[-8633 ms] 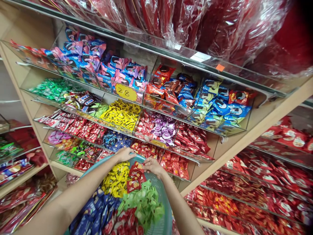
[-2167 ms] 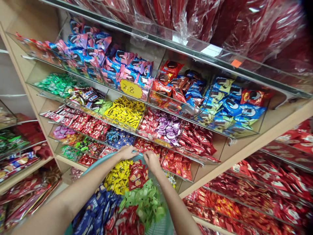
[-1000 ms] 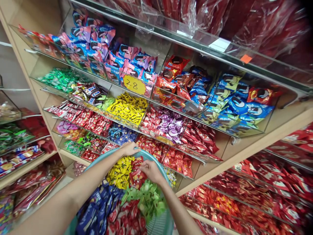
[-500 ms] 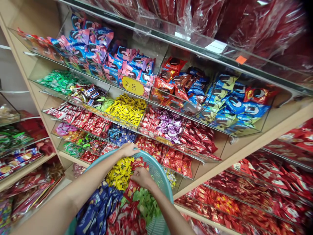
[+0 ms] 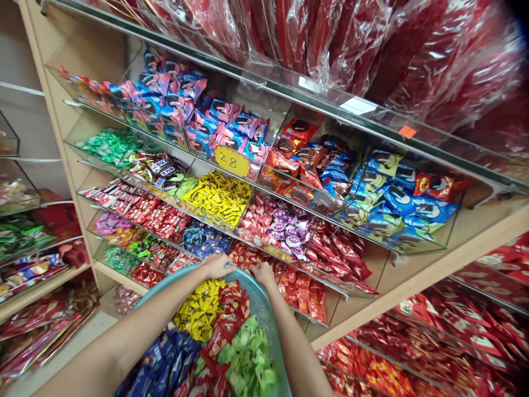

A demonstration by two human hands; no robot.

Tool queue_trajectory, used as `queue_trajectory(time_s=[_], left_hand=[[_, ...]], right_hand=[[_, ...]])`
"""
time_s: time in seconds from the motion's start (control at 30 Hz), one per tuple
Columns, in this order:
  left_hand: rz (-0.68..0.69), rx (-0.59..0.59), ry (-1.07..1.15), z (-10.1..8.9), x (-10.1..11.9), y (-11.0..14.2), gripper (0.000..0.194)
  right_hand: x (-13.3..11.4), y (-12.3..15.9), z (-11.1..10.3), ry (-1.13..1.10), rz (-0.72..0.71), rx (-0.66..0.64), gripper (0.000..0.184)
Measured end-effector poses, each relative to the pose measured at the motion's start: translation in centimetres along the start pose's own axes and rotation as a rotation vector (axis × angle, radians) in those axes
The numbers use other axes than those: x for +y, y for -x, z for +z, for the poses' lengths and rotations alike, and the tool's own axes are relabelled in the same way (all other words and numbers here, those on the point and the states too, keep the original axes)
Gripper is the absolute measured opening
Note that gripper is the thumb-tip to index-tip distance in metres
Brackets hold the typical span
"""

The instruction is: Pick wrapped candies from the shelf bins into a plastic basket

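**Shop shelving with a hand-held basket before the lower tiers**

Display shelves [image 5: 88, 49] of wrapped sweets fill the background, a yellow label [image 5: 232, 161] marked 28 hanging at the front of an upper tier. A teal basket [image 5: 257, 299] stands before the lower tiers, its near edge outside the view. The left hand [image 5: 217, 266] is closed over the basket's far rim. The right hand [image 5: 262, 272] lies just right of it, at the same rim and before the shelved red packets [image 5: 248, 253]; its fingertips are hidden, so whether it holds anything cannot be told.

Handling: a firm left grip, with the basket level and close to the shelf front, should serve best. The right fingers are best kept narrow, since smooth wrappers may slip.

Position of contents: yellow packets [image 5: 200, 310] lie just below the left hand, near the far rim; loose red packets [image 5: 234, 306] lie below and between both hands. Green packets [image 5: 250, 355] lie toward the right edge, blue packets [image 5: 159, 361] toward the left.
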State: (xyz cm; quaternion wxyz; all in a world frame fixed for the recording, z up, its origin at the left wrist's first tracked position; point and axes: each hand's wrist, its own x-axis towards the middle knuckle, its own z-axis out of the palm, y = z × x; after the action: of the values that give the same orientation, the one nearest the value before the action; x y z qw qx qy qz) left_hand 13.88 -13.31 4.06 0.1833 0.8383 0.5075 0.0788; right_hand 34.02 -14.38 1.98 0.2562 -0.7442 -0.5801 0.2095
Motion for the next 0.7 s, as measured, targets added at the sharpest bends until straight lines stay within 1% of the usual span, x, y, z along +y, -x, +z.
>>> queue_trajectory(time_s=[0.1,0.2,0.3,0.43,0.53,0.7], left_hand=[[0.001,0.008,0.000,-0.1,0.1,0.1,0.042],[-0.007,0.005,-0.001,-0.1,0.1,0.2,0.042],[-0.010,-0.003,0.001,-0.2,0.1,0.2,0.042],[-0.001,0.001,0.004,-0.3,0.1,0.2,0.041],[0.006,0.000,0.010,-0.3,0.1,0.3,0.041],[-0.001,-0.004,0.006,0.1,-0.2,0.0,0.045]], right_hand=[[0.2,-0.6,1.7,-0.019,0.058,-0.040,0.034],[0.5,-1.2,2.6,-0.051,0.114,-0.038,0.031],[0.8,-1.7,2.7,-0.088,0.171,-0.044,0.026],[0.6,-1.6,2.7,-0.196,0.204,-0.156,0.022],[0.3,-1.2,2.9,-0.296,0.208,-0.234,0.021],[0.3,-1.0,2.8,-0.425,0.174,-0.315,0.018]])
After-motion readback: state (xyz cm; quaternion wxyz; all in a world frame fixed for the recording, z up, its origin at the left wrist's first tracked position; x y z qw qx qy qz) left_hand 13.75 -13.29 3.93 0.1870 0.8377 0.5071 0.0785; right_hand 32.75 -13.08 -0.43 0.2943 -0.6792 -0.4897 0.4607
